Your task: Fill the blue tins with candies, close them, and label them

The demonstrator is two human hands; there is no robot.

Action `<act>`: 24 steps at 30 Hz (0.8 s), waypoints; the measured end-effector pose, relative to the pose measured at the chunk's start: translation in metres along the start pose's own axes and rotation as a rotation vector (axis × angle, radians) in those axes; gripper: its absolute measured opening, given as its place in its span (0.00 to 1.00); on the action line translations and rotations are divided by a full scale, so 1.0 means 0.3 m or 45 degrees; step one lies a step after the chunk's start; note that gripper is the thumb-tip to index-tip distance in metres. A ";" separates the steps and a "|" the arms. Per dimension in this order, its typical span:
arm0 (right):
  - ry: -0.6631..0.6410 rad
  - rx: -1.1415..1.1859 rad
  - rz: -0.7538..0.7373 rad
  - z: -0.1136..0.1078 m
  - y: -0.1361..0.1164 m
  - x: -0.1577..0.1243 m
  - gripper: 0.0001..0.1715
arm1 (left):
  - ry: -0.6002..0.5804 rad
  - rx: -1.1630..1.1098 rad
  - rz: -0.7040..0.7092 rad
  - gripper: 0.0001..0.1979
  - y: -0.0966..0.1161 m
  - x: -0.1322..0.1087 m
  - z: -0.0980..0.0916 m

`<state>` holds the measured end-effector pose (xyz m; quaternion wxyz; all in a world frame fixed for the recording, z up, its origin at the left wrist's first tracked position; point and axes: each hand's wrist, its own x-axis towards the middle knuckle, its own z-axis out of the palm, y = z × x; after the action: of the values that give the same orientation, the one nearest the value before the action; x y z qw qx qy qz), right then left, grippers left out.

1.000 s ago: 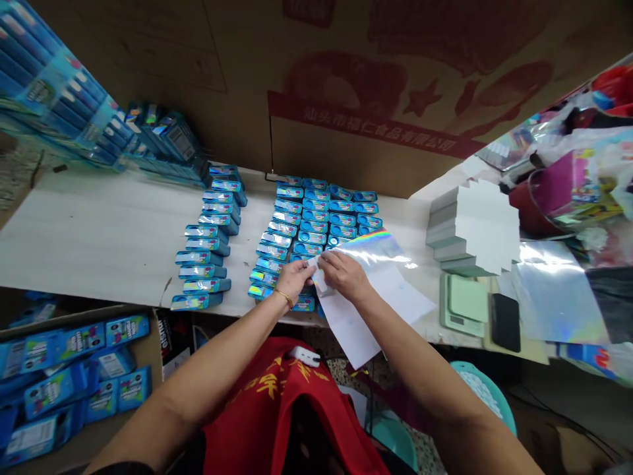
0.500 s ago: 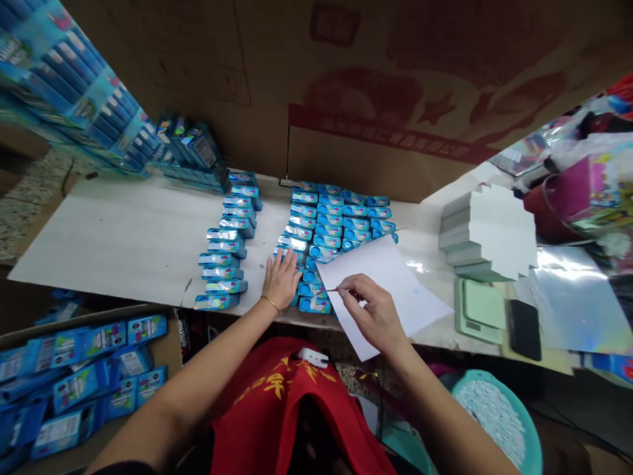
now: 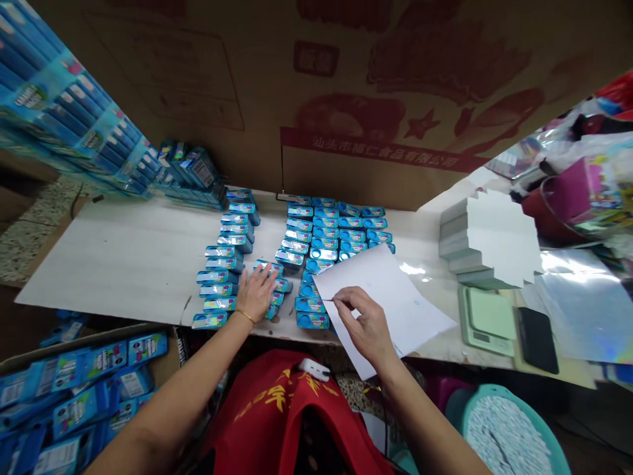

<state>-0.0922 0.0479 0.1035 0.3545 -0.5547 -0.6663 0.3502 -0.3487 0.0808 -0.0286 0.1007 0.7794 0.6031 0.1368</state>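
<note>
My left hand (image 3: 257,292) lies flat, fingers spread, on a short column of small blue boxes (image 3: 275,285) that it has pushed leftward, close to the left column of blue boxes (image 3: 223,264). A block of blue boxes in rows (image 3: 335,231) stands behind them. My right hand (image 3: 363,322) pinches the left edge of a white sheet (image 3: 390,297) lying on the table over the boxes' right side. What the fingertips hold beyond the sheet's edge is too small to tell.
A white tabletop (image 3: 123,257) runs left; a cardboard wall (image 3: 346,99) stands behind. A stack of white cards (image 3: 489,241), a green scale (image 3: 487,313) and a black phone (image 3: 537,340) lie at the right. A carton of blue packets (image 3: 74,396) sits below left. A teal basin (image 3: 509,432) is below right.
Both hands held a sticker at the holographic sheet; now the sheet lies white side up. My left hand pressed onto the boxes and slid a column leftward. My right hand stays at the sheet's edge.
</note>
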 end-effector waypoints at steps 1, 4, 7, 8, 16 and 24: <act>0.002 0.008 0.000 -0.010 0.008 -0.002 0.08 | 0.032 0.028 -0.054 0.21 -0.025 -0.004 -0.011; 0.014 0.035 0.008 -0.036 0.035 -0.007 0.08 | 0.044 0.106 -0.145 0.22 -0.046 -0.009 -0.030; 0.032 0.042 0.027 -0.059 0.059 -0.010 0.08 | 0.007 0.148 -0.171 0.22 0.015 0.010 -0.021; 0.034 0.041 0.033 -0.066 0.066 -0.011 0.08 | 0.009 0.160 -0.186 0.21 0.044 0.021 -0.015; 0.022 0.081 0.037 -0.109 0.093 -0.023 0.07 | -0.079 0.166 -0.020 0.22 0.194 0.021 0.015; -0.064 0.127 -0.011 -0.157 0.129 -0.025 0.07 | 0.083 0.224 -0.300 0.21 0.100 -0.015 -0.013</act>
<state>-0.0317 0.0493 0.0934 0.3665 -0.5247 -0.6589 0.3953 -0.3236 0.0688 -0.0157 0.0277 0.7043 0.7029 0.0958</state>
